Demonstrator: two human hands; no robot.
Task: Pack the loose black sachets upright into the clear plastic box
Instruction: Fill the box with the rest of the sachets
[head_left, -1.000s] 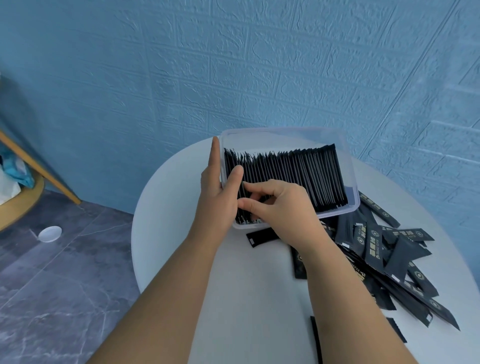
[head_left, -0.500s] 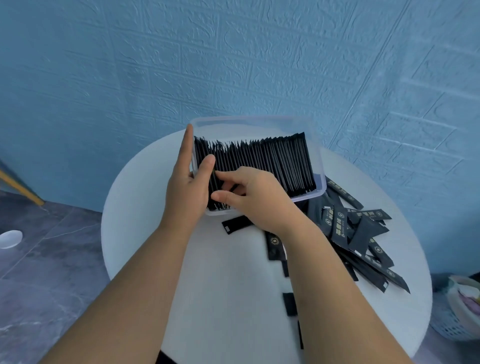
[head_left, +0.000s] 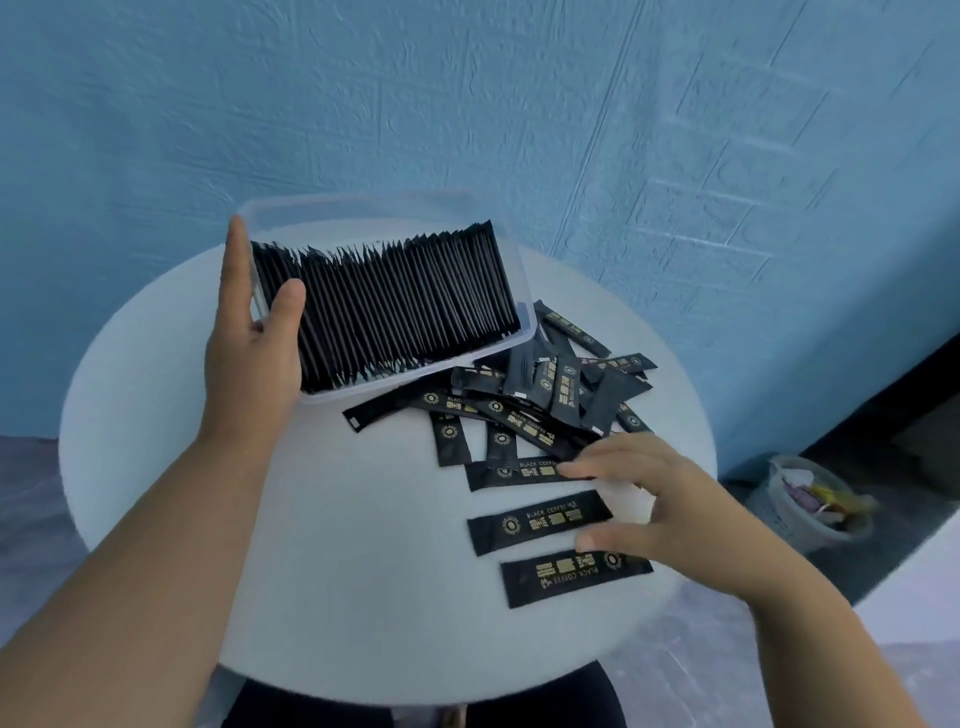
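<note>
A: Where is the left hand (head_left: 254, 343)?
B: At the left end of the clear plastic box (head_left: 363, 205), upper middle. Its fingers (head_left: 234, 270) lie straight and together along the outer wall, with the thumb on the upright sachets (head_left: 384, 301).
A: And the right hand (head_left: 660, 514)?
B: Lower right on the worktop (head_left: 337, 571), spread and holding nothing. The forefinger touches one flat sachet (head_left: 519, 474) and the thumb meets the lowest sachet (head_left: 576, 567). The loose pile (head_left: 550, 400) is beside the box.

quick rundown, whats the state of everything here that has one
clear plastic box, no lid on, mostly filled
packed sachets, upright on edge in one tight row
loose sachets, lying flat, heaped beside the box
left hand, open, flat against the box's left end, thumb on the row
right hand, open, fingers over flat sachets, gripping nothing
</note>
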